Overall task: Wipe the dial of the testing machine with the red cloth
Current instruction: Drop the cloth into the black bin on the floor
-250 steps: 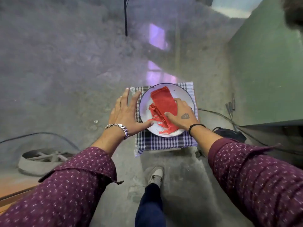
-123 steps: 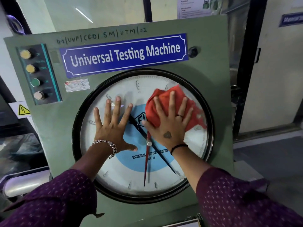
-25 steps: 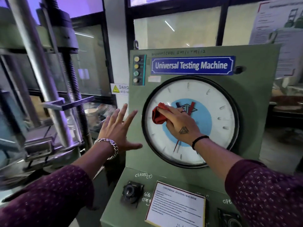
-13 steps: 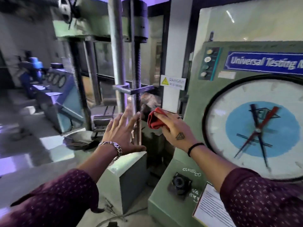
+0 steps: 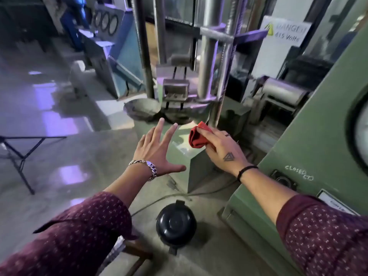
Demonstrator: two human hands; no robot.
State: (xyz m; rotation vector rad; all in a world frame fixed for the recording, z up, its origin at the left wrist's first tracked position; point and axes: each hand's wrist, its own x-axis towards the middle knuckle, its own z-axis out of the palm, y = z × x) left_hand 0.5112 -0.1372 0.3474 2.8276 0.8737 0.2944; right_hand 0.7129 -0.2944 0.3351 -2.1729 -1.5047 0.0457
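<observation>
Head | red cloth (image 5: 197, 137) bunched, gripped by right hand (image 5: 223, 150) fingers | left hand (image 5: 157, 150) splayed, empty

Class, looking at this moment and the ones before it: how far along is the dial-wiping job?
Done, it seems: earlier the right hand rubbed the red cloth over the dial face. In hand: the right hand now holds the bunched red cloth away from the dial, which sits at the frame's right edge; the left hand is open and empty. Left: probably only putting the cloth away.
</observation>
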